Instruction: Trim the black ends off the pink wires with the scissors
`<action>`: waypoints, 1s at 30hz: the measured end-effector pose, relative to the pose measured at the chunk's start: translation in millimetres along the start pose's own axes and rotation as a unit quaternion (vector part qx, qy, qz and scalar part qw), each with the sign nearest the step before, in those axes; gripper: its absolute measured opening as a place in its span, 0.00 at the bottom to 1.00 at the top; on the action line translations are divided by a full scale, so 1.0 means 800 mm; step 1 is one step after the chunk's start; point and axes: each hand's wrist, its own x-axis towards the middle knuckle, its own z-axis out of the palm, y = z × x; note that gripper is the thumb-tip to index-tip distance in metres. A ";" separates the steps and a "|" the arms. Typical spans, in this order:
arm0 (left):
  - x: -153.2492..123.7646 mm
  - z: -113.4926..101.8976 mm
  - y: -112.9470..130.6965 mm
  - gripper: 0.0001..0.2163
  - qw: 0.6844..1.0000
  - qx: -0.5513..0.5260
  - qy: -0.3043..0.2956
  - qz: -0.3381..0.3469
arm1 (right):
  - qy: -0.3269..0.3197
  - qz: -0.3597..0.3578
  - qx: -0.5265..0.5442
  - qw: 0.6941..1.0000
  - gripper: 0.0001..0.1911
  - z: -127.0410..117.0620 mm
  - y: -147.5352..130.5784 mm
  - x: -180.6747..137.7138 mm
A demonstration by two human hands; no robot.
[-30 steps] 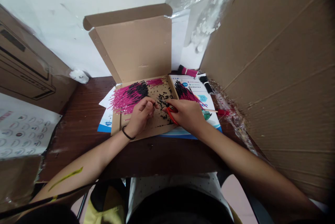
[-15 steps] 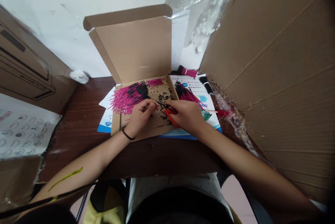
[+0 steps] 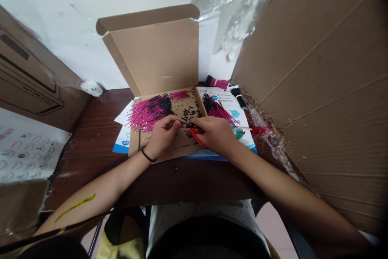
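My right hand [image 3: 216, 131] grips a pair of red-handled scissors [image 3: 197, 135], whose grey blades point left and reach the fingertips of the other hand. My left hand [image 3: 163, 131] is closed in a pinch at the blade tips; whatever is between its fingers is too small to make out. Both hands are over the front of an open cardboard box [image 3: 168, 152]. Inside, to the left, lies a heap of magenta wires with black ends [image 3: 148, 113]. Short black cut pieces [image 3: 190, 111] are scattered on the box floor between the hands and its back wall.
More magenta and black wires [image 3: 216, 109] lie on printed sheets [image 3: 247, 119] right of the box. Behind them are a tied magenta bundle [image 3: 220, 83] and a tied black bundle [image 3: 239, 97]. Large cartons [image 3: 315, 77] flank the brown table [image 3: 91, 129]. The box lid [image 3: 157, 57] stands upright.
The scissors' blades have turned slightly and now show as a grey strip against my left fingertips. My left fingers have shifted a little; both arms are otherwise nearly still.
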 end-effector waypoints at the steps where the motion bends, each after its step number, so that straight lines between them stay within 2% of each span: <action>1: 0.000 0.000 0.000 0.18 1.000 0.000 0.000 -0.001 | -0.002 -0.005 -0.002 1.000 0.15 -0.001 0.001 0.000; 8: -0.001 0.000 0.003 0.19 1.000 0.011 -0.006 -0.004 | -0.014 0.003 -0.042 0.999 0.15 -0.001 0.005 0.001; 14: 0.001 0.000 0.003 0.17 1.000 0.010 0.016 -0.006 | 0.039 0.021 -0.012 0.999 0.16 0.003 0.005 0.000; 18: 0.001 0.001 0.001 0.14 1.000 -0.003 0.026 -0.008 | 0.045 0.019 0.009 0.999 0.16 0.002 0.004 0.000; 30: 0.000 0.001 -0.002 0.10 0.999 -0.018 0.029 -0.013 | 0.002 0.006 0.003 1.000 0.16 0.000 -0.002 -0.001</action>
